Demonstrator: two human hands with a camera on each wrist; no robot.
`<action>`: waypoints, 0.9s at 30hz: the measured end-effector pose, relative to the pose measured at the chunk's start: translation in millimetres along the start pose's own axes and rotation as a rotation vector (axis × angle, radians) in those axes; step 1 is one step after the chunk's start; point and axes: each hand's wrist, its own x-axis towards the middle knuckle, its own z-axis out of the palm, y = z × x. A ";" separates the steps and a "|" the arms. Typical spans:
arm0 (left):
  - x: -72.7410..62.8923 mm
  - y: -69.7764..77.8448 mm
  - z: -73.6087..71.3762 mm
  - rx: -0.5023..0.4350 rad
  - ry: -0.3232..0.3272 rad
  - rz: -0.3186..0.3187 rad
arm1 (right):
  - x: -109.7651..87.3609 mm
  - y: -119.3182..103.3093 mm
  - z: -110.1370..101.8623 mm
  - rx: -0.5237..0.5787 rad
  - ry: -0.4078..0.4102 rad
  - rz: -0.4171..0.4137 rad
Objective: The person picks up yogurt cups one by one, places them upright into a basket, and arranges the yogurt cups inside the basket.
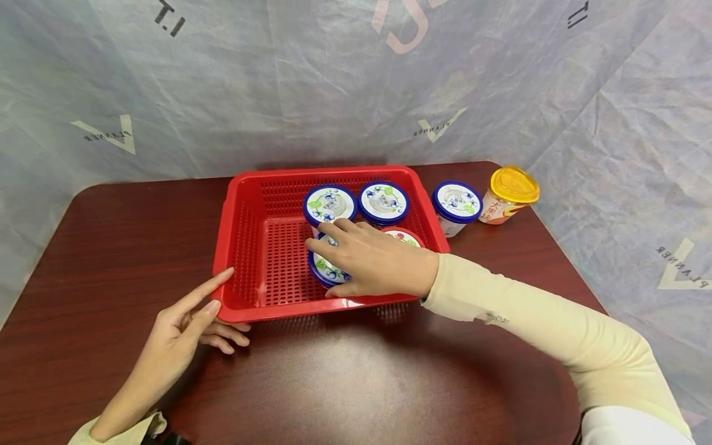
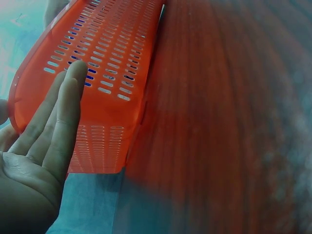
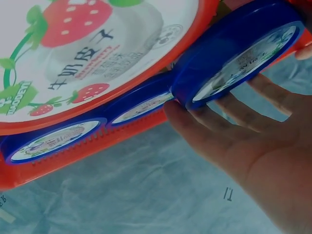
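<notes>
A red plastic basket (image 1: 239,247) with slotted walls holds several snack cups. My right hand (image 1: 372,256) reaches over its front rim and grips a blue-lidded cup (image 1: 328,266) by the lid; in the right wrist view this lid (image 3: 234,58) is tilted. Behind it are two more blue-lidded cups (image 1: 330,204), and a red-lidded strawberry cup (image 3: 78,53) lies partly under my right hand. At the front left corner my left hand (image 1: 183,327) touches the rim with index finger and thumb. Its other fingers extend nearly straight along the outside wall, seen in the left wrist view.
Outside the basket's right side stand a blue-lidded cup (image 1: 457,204) and a yellow-lidded cup (image 1: 508,194). The basket sits on a dark wooden table (image 1: 128,247). Grey printed sheeting (image 1: 334,93) hangs behind and to the right.
</notes>
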 end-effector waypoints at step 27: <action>0.6 -1.3 -0.4 -0.005 -0.002 0.002 | 9.1 3.1 11.4 -0.052 -0.041 -0.025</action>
